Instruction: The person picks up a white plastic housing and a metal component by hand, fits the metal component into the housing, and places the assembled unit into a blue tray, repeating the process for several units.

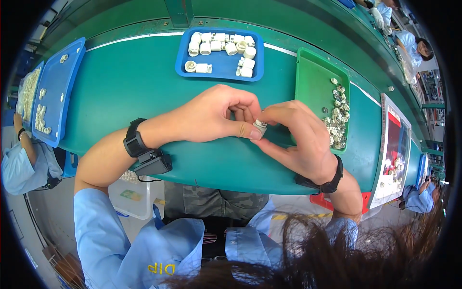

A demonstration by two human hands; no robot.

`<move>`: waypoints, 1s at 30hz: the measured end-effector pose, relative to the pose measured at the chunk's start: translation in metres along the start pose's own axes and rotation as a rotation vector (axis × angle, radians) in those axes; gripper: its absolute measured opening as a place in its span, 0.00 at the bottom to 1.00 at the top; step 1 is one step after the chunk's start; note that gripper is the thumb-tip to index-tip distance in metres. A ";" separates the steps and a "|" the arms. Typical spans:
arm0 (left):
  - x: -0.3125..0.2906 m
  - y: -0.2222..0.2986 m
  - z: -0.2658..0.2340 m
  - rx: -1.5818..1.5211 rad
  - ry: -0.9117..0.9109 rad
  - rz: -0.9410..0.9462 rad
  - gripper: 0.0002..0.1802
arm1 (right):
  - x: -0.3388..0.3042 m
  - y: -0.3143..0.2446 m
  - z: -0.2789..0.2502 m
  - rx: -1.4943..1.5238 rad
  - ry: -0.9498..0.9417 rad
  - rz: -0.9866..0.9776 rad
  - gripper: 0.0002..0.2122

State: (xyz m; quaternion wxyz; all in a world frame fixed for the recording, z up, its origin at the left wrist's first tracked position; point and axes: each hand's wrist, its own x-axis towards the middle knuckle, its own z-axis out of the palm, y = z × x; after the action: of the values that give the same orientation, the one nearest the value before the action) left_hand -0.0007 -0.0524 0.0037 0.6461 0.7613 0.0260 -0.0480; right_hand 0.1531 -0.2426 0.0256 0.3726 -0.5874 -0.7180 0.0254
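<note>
In front of me, over the green worktop (144,101), a small white plastic fitting (260,125) is pinched between my two hands. My left hand (209,114) grips it from the left, thumb along its near side and the other fingers curled behind. From the right, my right hand (304,138) closes thumb and forefinger on the same piece. The fingers partly cover it, so its lower side is hidden. Just beyond my hands is a blue tray (225,61) with several white cylindrical fittings (205,47), some upright and some lying down.
On the right, a green tray (314,79) holds a heap of small white and metallic parts (339,118). Farther right lies a white-framed red board (392,130). Another blue tray (57,91) with small white pieces stands at the left, beside a co-worker's arm (26,144).
</note>
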 end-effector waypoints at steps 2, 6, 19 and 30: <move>0.002 0.000 0.002 0.004 0.052 0.044 0.15 | 0.001 0.000 -0.003 -0.013 -0.006 0.011 0.23; 0.002 0.001 0.008 0.122 0.152 0.088 0.16 | 0.002 0.001 -0.009 0.148 0.010 0.174 0.22; -0.006 0.013 0.020 0.524 0.270 0.173 0.14 | -0.004 0.009 -0.007 0.469 -0.041 0.486 0.18; -0.009 0.001 0.024 0.748 0.264 0.381 0.13 | -0.002 0.011 -0.009 0.680 -0.096 0.588 0.16</move>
State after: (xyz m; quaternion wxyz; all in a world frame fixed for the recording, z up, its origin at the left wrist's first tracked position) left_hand -0.0102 -0.0756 0.0019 0.3143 0.9337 -0.0517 0.1636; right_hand 0.1672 -0.2445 0.0266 0.4878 -0.6088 -0.4878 0.3917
